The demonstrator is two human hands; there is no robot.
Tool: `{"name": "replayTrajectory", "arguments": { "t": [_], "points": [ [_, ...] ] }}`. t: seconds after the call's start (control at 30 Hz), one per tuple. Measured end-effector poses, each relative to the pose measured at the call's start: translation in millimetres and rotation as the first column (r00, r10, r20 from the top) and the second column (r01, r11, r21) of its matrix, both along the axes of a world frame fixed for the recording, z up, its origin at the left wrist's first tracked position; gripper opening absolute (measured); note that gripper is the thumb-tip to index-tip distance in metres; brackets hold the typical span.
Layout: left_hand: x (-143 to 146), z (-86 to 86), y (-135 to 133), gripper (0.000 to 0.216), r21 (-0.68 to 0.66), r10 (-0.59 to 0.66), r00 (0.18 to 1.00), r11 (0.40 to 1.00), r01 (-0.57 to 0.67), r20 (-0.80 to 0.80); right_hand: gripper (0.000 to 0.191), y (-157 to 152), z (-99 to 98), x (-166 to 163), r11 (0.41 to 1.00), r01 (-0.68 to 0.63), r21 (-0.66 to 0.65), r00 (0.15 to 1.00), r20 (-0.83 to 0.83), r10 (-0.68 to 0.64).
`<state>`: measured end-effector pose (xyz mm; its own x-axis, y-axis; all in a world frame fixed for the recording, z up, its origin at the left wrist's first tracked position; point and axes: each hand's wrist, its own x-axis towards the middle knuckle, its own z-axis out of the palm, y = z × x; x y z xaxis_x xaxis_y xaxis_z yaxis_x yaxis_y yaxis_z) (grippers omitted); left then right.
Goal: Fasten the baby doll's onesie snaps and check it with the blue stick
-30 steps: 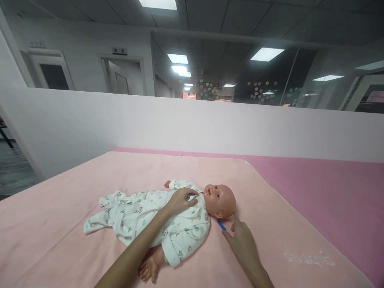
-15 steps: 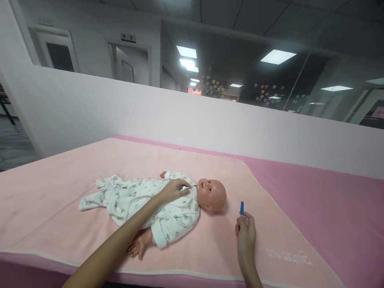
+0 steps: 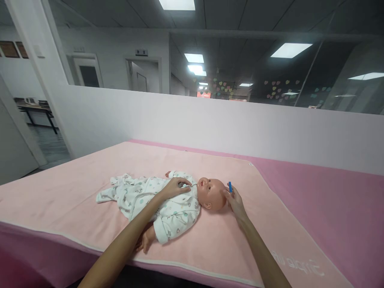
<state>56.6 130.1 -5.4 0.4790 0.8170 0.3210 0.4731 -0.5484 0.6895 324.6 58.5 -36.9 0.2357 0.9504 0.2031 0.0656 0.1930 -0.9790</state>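
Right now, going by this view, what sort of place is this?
Probably an indoor practice room for infant care: a baby doll lies on a pink blanket, with a white partition behind and a panel light overhead.

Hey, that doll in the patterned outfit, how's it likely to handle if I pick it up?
The doll probably has a hard, slippery head, judging by its smooth, bare, slightly shiny surface. Its outfit looks loose and wrinkled, so the cloth may bunch or slide in your grip. The outfit's leg ends lie flat, so they'd likely flop.
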Motion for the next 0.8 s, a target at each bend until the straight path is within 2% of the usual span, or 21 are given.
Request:
{"name": "replayTrajectory", "arguments": {
  "t": [0.2, 0.3, 0.37, 0.53, 0.7, 0.73, 0.8],
  "points": [
    [-1, 0.8, -4, 0.027, 0.006, -0.015, 1.000, 1.000, 0.015, 0.021, 0.103, 2, -6.1, 1, 0.978, -0.204, -0.043, 0.977, 0.046, 0.206],
    [-1, 1.6, -4, 0.027, 0.010, -0.040, 0.999, 0.999, 0.040, 0.024, 0.112, 1, -9.3, 0, 0.983, -0.172, -0.057, 0.973, 0.149, 0.179],
    [-1, 2.1, -5, 0.026, 0.023, -0.040, 0.999, 0.999, 0.040, 0.012, 0.108, 0, -9.2, -1, 0.991, -0.121, -0.056, 0.971, 0.200, 0.129],
    [2, 3.1, -11, 0.028, 0.099, -0.028, 0.998, 0.995, 0.033, -0.048, 0.083, -5, -4.4, 0, 0.995, -0.065, -0.075, 0.955, 0.285, 0.083],
    [7, 2.2, -16, 0.037, 0.300, 0.203, 0.958, 0.944, -0.136, -0.204, 0.080, -4, -5.4, 5, 0.995, -0.098, -0.036, 0.952, 0.289, 0.104],
    [7, 2.2, -16, 0.039, 0.311, 0.227, 0.946, 0.939, -0.149, -0.232, 0.080, -2, -6.7, 6, 0.993, -0.109, -0.034, 0.952, 0.285, 0.114],
    [7, 2.9, -15, 0.045, 0.296, 0.197, 0.938, 0.949, -0.109, -0.286, 0.080, 0, -9.4, 9, 0.993, -0.115, -0.040, 0.956, 0.268, 0.121]
  ]
}}
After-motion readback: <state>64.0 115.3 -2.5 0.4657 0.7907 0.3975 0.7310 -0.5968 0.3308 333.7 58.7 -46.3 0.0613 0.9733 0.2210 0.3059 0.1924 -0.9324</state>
